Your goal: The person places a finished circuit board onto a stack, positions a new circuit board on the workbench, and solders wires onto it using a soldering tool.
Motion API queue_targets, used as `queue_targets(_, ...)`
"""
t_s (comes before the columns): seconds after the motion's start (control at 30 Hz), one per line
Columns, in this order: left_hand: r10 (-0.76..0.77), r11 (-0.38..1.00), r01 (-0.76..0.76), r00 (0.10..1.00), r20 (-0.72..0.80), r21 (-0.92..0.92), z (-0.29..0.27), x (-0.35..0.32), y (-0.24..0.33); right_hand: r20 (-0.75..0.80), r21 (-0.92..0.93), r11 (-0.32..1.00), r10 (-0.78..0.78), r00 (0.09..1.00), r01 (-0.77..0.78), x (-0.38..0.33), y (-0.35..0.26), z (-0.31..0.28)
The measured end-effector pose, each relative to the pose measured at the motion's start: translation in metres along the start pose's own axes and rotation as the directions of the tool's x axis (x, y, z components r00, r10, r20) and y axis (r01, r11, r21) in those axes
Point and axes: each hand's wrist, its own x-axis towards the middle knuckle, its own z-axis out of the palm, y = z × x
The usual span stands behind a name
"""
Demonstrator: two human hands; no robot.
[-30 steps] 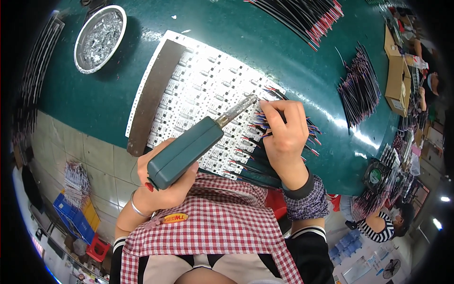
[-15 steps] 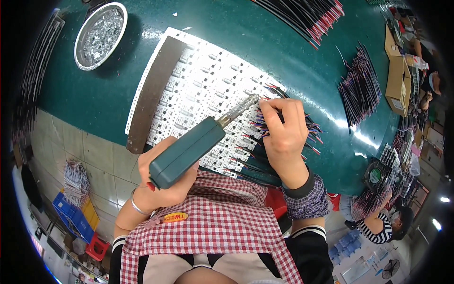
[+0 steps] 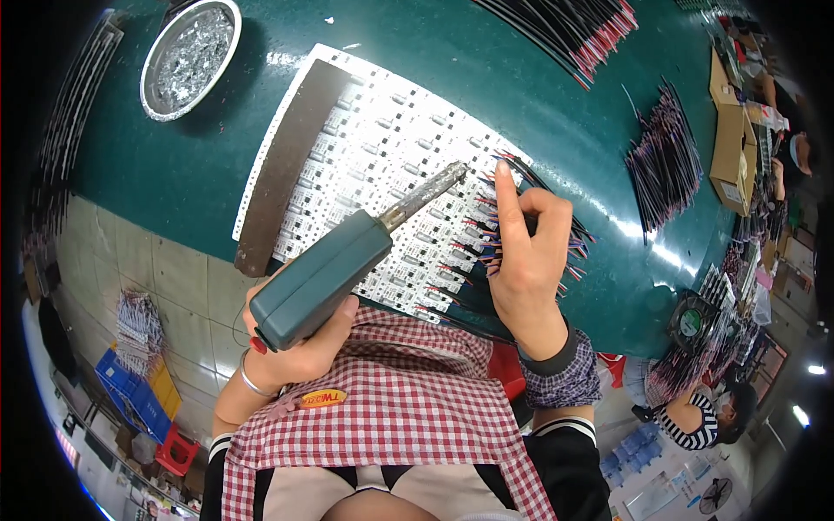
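In my left hand is a green soldering gun, its metal barrel slanting up and right over a white circuit board panel. The barrel's end is just left of my right fingertip, and a gap shows between them. My right hand lies over the panel's right edge. Its index finger stretches forward to the ends of thin wires, while another finger is bent; the thumb is mostly hidden. Several short black wires with coloured ends lie along that edge, partly under my hand. A brown strip covers the panel's left side.
A white-rimmed bowl of silvery scraps stands at the far left of the green table. Wire bundles lie at the far right and the far edge. A cardboard box and a small fan are at right; another person sits beyond.
The soldering gun has drawn back slightly left, away from my right fingertips. My right hand has gone from a pinch near the barrel's end to a stretched index finger at the wires.
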Motion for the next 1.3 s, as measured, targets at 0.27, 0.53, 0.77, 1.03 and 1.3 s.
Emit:
queue_targets(0.27, -0.241, 0.937, 0.231, 0.971, -0.005, -0.262, 0.002, -0.006, 0.001, -0.066, 0.074, 0.989, -0.122, 0.990, 0.127, -0.004, 0.005, 0.011)
queue_targets(0.53, -0.150, 0.965, 0.159, 0.987, 0.056, -0.208, -0.004, 0.001, -0.003, -0.029, 0.054, 0.993, -0.106, 0.994, 0.108, 0.001, -0.007, 0.011)
queue_targets(0.77, -0.061, 0.986, 0.065, 0.998, 0.036, -0.152, 0.002, 0.005, -0.003, -0.015, 0.051, 0.992, -0.112, 0.994, 0.113, 0.000, -0.001, 0.009)
queue_targets(1.03, -0.037, 0.991, 0.040, 0.999, 0.028, -0.127, -0.005, -0.006, -0.009, -0.010, -0.001, 0.990, -0.142, 0.990, 0.142, 0.000, -0.004, 0.014)
queue_targets(1.3, -0.005, 0.995, 0.007, 1.000, 0.018, -0.103, 0.001, -0.001, -0.001, -0.029, 0.056, 0.989, -0.135, 0.990, 0.137, -0.003, 0.008, 0.012)
